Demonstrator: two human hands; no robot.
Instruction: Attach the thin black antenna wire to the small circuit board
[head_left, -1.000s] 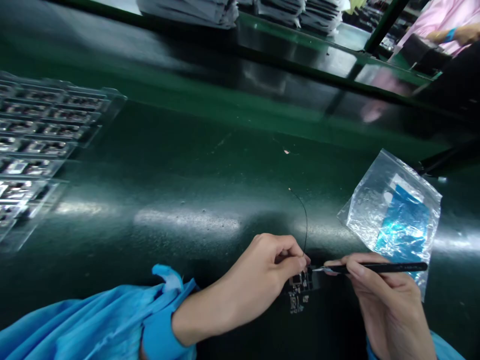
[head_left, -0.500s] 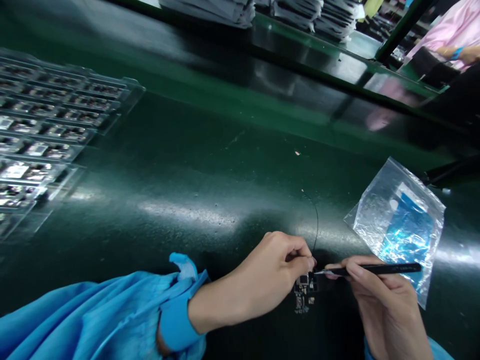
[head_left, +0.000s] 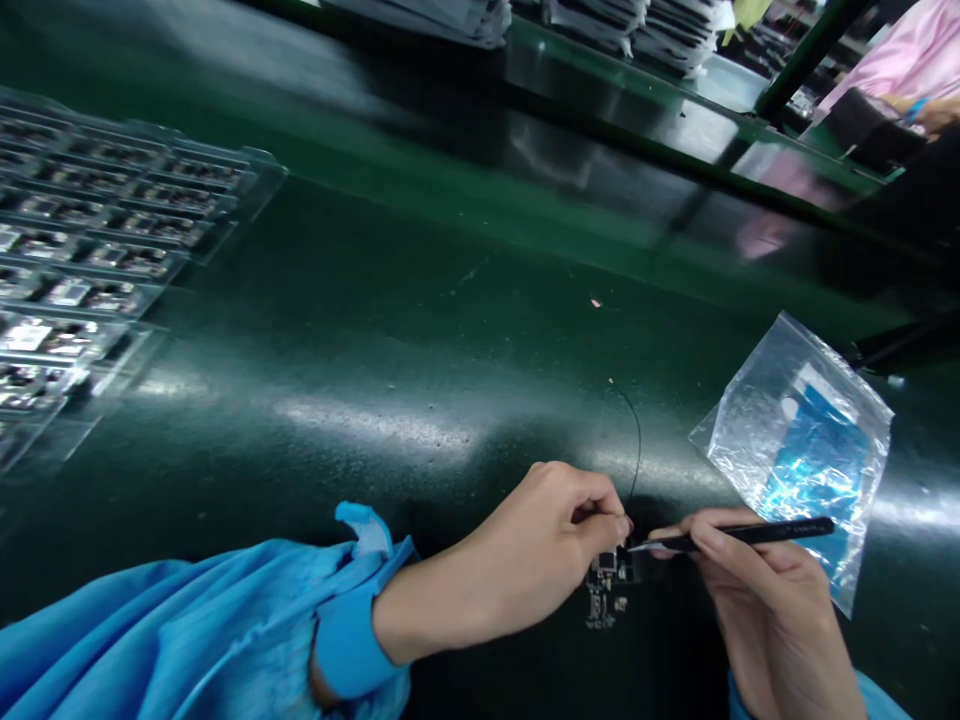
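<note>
My left hand (head_left: 544, 540) pinches the top of a small dark circuit board (head_left: 606, 588) lying on the green mat near the bottom of the view. A thin black wire (head_left: 636, 440) curves up and away from the board. My right hand (head_left: 757, 600) grips black tweezers (head_left: 739, 537), whose metal tip touches the board's top edge beside my left fingertips. Both sleeves are bright blue.
Clear plastic trays (head_left: 97, 260) holding several small boards lie at the left. A clear zip bag with blue contents (head_left: 802, 450) lies to the right of my hands. A raised green shelf (head_left: 675, 120) with stacked grey items runs along the back. A person in pink (head_left: 915, 50) is at the far right.
The view shifted slightly, so everything slid a little right in frame. The hands, board and tweezers keep nearly the same pose; the tweezers' rear end tilted slightly upward.
</note>
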